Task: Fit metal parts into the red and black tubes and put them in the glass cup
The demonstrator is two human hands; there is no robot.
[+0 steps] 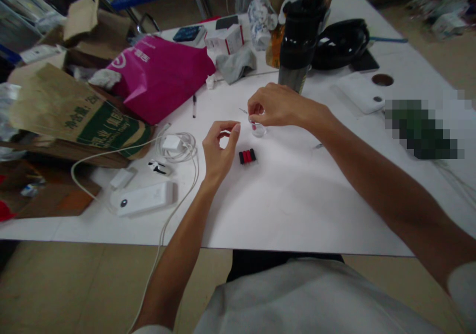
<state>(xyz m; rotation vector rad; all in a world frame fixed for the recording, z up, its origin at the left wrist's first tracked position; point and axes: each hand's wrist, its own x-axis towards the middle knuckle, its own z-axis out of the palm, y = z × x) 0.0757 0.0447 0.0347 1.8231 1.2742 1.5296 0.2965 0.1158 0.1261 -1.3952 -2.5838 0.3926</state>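
Note:
My right hand (273, 107) is pinched over a small clear round container (258, 129) on the white table (297, 195), its fingertips at the rim on something small that I cannot make out. My left hand (219, 148) hovers just left of it, thumb and forefinger curled towards each other with nothing visible between them. A small block of red and black pieces (247, 156) lies on the table between the two hands, untouched.
White charger with coiled cable (174, 144) and a white box-shaped device (143, 199) lie left. Behind them sit a pink bag (163, 74) and a brown paper bag (70, 113). A dark bottle (299, 39), black headset (340, 41) and white pad (360, 92) stand at the back.

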